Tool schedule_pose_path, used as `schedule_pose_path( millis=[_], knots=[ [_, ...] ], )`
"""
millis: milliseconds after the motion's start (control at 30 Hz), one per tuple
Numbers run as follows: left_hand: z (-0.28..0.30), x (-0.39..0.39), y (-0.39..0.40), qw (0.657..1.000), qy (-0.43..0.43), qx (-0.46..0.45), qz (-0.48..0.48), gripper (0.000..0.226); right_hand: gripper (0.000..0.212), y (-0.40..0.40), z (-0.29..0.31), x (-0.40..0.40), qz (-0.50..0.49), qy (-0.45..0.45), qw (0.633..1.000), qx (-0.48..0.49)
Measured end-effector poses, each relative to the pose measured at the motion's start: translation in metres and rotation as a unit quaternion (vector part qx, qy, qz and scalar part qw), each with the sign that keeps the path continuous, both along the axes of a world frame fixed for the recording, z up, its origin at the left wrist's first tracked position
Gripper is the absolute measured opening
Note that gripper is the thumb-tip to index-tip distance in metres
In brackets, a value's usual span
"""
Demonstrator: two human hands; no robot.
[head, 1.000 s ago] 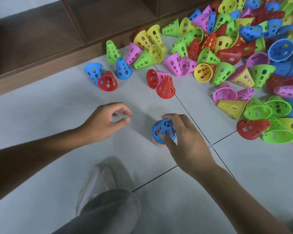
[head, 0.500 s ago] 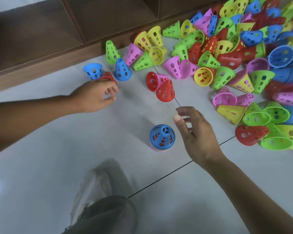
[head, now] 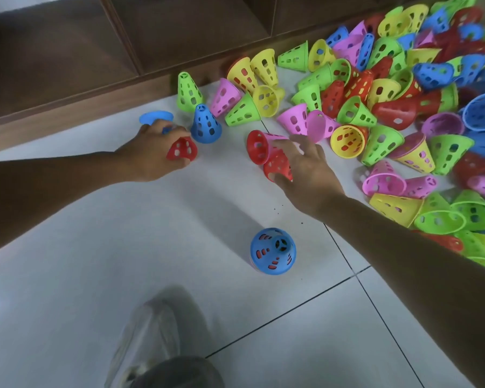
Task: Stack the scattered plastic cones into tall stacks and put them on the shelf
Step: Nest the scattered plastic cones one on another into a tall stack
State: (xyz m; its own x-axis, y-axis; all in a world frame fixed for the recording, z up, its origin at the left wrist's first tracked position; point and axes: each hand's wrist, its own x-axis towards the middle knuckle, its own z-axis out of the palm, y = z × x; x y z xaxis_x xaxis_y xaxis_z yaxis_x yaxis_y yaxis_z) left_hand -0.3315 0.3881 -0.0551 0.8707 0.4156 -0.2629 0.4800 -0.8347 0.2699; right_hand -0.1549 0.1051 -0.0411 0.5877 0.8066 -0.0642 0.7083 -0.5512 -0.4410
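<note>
The left hand (head: 154,152) clenched a red cone (head: 182,149); the right hand (head: 303,169) grasped another red cone (head: 277,166). Reaching back carelessly could topple the blue-topped stack (head: 273,251).

the cones (head: 389,102) by my fingers (head: 179,135) look like smooth, slightly shiny perforated plastic. the floor (head: 95,261) is glossy pale tile. the shelf (head: 67,51) is matt brown wood.
</note>
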Motion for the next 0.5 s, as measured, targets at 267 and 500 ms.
schedule_pose_path(
  millis=[267, 500],
  knots=[
    [-0.003, 0.008, -0.022, 0.989, -0.093, -0.105, 0.056, 0.015, 0.084, 0.035, -0.021, 0.01, 0.063, -0.041, 0.989, -0.129],
    [-0.011, 0.005, -0.062, 0.945, -0.087, -0.24, 0.206, 0.014, 0.079, 0.024, -0.036, 0.001, 0.035, -0.062, 0.987, -0.145]
  ],
)
